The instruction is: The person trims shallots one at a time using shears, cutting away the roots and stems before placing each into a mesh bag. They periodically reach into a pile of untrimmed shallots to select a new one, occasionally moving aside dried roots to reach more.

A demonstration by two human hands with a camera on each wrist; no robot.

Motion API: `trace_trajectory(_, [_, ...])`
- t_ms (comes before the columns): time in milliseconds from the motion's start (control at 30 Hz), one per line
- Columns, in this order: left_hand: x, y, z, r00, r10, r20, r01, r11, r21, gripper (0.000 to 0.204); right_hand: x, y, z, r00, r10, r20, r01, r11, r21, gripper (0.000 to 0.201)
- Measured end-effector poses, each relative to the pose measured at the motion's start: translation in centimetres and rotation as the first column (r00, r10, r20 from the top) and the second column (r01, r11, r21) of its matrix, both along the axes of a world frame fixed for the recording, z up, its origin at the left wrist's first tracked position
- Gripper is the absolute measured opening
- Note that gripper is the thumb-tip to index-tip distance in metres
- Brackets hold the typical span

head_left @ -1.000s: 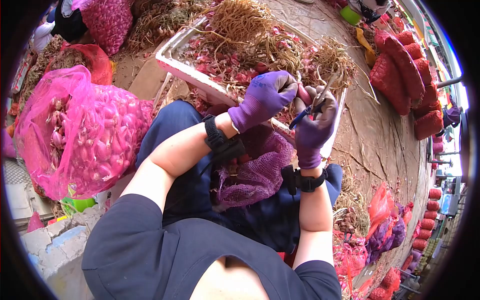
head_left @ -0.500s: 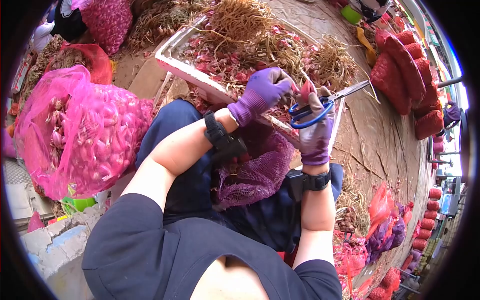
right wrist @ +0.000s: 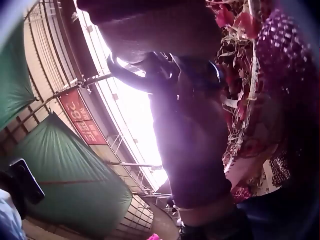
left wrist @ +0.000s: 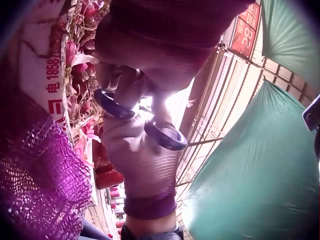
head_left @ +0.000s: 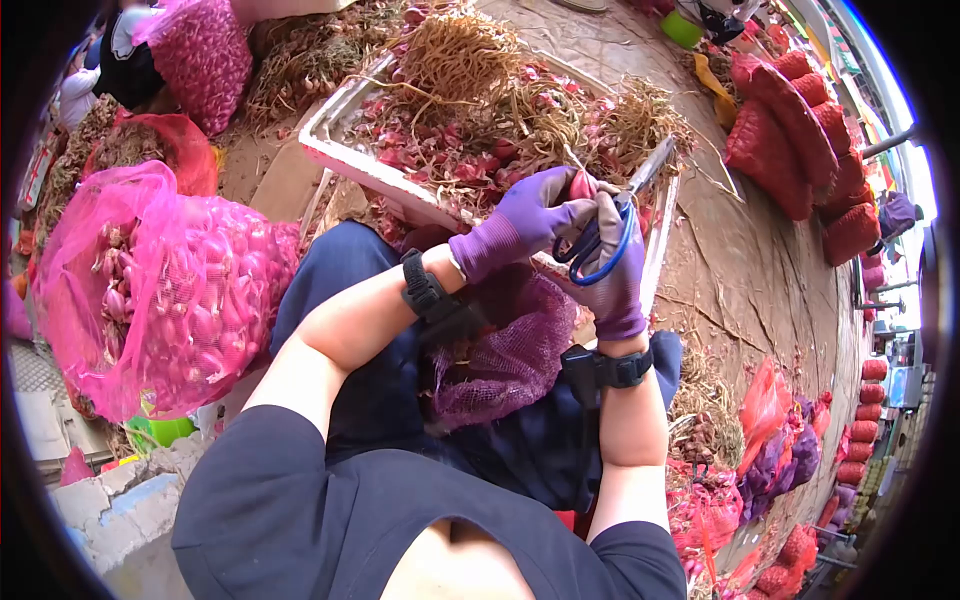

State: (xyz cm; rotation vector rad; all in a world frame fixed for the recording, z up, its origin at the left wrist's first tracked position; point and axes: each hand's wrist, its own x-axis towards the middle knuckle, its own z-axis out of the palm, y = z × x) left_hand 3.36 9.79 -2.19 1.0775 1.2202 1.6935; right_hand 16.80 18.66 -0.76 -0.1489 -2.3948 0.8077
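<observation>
In the head view, my purple-gloved left hand pinches a small reddish shallot with a thin dry stem pointing up. My right hand, gloved alike, holds blue-handled scissors, their blades angled up and away to the right. Both hands' fingertips meet around the shallot, over the near edge of a white foam tray. The left wrist view shows the scissors' finger loops against the right glove. In the right wrist view the gloves are dark and hide the shallot.
Dry stalks and red skins fill the tray. A purple mesh bag lies between the legs. At left stands a pink net bag of shallots; red sacks lie at right. Broken concrete is at lower left.
The scissors swing out to the right, then turn to point more upward. The left hand parts from the shallot, then returns to it. The view shifts slightly.
</observation>
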Motion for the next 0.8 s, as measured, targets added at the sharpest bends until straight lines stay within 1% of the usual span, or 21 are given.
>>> trace_trajectory(33, [0.0, 0.2, -0.2, 1.0, -0.003, -0.004, 0.004, 1.0, 0.003, 0.027, -0.2, -0.4, 0.7, 1.0, -0.004, -0.004, 0.004, 1.0, 0.003, 0.085])
trace_trajectory(67, [0.0, 0.1, 0.2, 0.995, -0.02, 0.099, 0.015, 0.998, 0.053, 0.025, -0.5, -0.8, 1.5, 0.999, -0.047, -0.017, 0.029, 0.824, -0.565, 0.077])
trace_trajectory(100, [-0.1, -0.1, 0.9, 0.979, -0.038, 0.2, 0.018, 0.994, 0.104, 0.024, -0.7, -1.0, 2.3, 0.996, -0.084, -0.007, 0.024, 0.357, -0.934, 0.07])
trace_trajectory(133, [-2.2, -0.9, 1.8, 1.0, 0.003, 0.016, -0.002, 0.999, -0.039, 0.022, 0.0, -1.4, 2.7, 0.986, -0.158, -0.046, 0.041, 0.508, -0.86, 0.052])
trace_trajectory(167, [-2.7, -0.8, 1.9, 0.985, -0.017, 0.173, 0.012, 1.0, 0.029, 0.022, 0.3, -1.0, 3.5, 0.98, -0.19, 0.051, 0.164, 0.647, -0.745, 0.059])
trace_trajectory(200, [-3.4, -1.1, 2.1, 0.977, -0.059, 0.204, 0.047, 0.997, 0.061, 0.023, 0.7, -0.3, 3.0, 0.943, -0.316, 0.104, 0.329, 0.839, -0.433, 0.06])
trace_trajectory(233, [-4.2, -1.6, 2.4, 0.967, -0.103, 0.233, 0.083, 0.992, 0.093, 0.023, 1.0, 0.4, 2.5, 0.888, -0.449, 0.101, 0.456, 0.888, -0.058, 0.06])
trace_trajectory(267, [-4.7, -2.2, 3.0, 0.985, -0.095, 0.144, 0.092, 0.995, 0.03, 0.033, 1.3, 0.8, 3.0, 0.9, -0.413, 0.141, 0.417, 0.909, -0.004, 0.061])
trace_trajectory(300, [-5.0, -2.2, 2.6, 0.986, -0.097, 0.137, 0.094, 0.995, 0.028, 0.033, 1.5, 1.0, 3.2, 0.9, -0.414, 0.135, 0.419, 0.908, -0.008, 0.061])
trace_trajectory(333, [-5.1, -2.0, 1.8, 0.988, -0.112, 0.104, 0.111, 0.994, 0.013, 0.038, 1.7, 1.1, 3.3, 0.91, -0.343, 0.231, 0.386, 0.905, -0.179, 0.058])
trace_trajectory(367, [-5.1, -1.9, 1.7, 0.989, -0.128, 0.073, 0.129, 0.992, -0.002, 0.043, 1.9, 0.9, 3.7, 0.915, -0.254, 0.313, 0.359, 0.868, -0.344, 0.056])
trace_trajectory(400, [-5.1, -1.8, 1.6, 0.985, -0.136, 0.108, 0.14, 0.99, -0.033, 0.049, 1.9, 0.0, 4.8, 0.918, -0.18, 0.354, 0.345, 0.801, -0.489, 0.052])
trace_trajectory(433, [-5.1, -1.7, 1.5, 0.984, -0.141, 0.108, 0.145, 0.989, -0.033, 0.049, 2.0, 0.1, 4.5, 0.917, -0.184, 0.354, 0.35, 0.799, -0.489, 0.052])
trace_trajectory(500, [-4.9, -1.7, 1.7, 0.995, -0.104, -0.003, 0.103, 0.993, -0.056, 0.048, 2.1, 0.2, 3.9, 0.902, -0.132, 0.412, 0.32, 0.845, -0.429, 0.049])
trace_trajectory(600, [-4.5, -2.0, 2.3, 0.99, -0.128, 0.057, 0.132, 0.988, -0.076, 0.048, 2.0, 0.0, 3.6, 0.915, -0.127, 0.383, 0.298, 0.852, -0.429, 0.047])
trace_trajectory(633, [-4.5, -2.0, 2.3, 0.99, -0.128, 0.056, 0.132, 0.988, -0.075, 0.048, 2.0, -0.1, 3.5, 0.918, -0.133, 0.374, 0.294, 0.859, -0.418, 0.045])
trace_trajectory(667, [-4.5, -2.0, 2.2, 0.992, -0.123, 0.009, 0.123, 0.989, -0.083, 0.048, 1.9, -0.2, 3.8, 0.918, -0.133, 0.374, 0.294, 0.86, -0.418, 0.045])
trace_trajectory(700, [-4.5, -2.0, 2.2, 0.992, -0.119, -0.037, 0.115, 0.989, -0.091, 0.048, 1.8, -0.4, 4.3, 0.895, -0.12, 0.429, 0.357, 0.769, -0.53, 0.042])
trace_trajectory(733, [-4.4, -2.0, 2.2, 0.992, -0.122, -0.037, 0.118, 0.989, -0.092, 0.048, 1.8, -0.5, 4.6, 0.871, -0.099, 0.481, 0.419, 0.659, -0.625, 0.038])
trace_trajectory(767, [-4.4, -1.9, 2.3, 0.99, -0.136, -0.029, 0.132, 0.986, -0.102, 0.048, 1.9, -0.3, 4.2, 0.871, -0.103, 0.481, 0.423, 0.657, -0.624, 0.038])
trace_trajectory(800, [-4.3, -1.9, 2.4, 0.989, -0.149, -0.022, 0.145, 0.983, -0.112, 0.049, 1.9, -0.1, 3.3, 0.913, -0.147, 0.381, 0.374, 0.679, -0.632, 0.034])
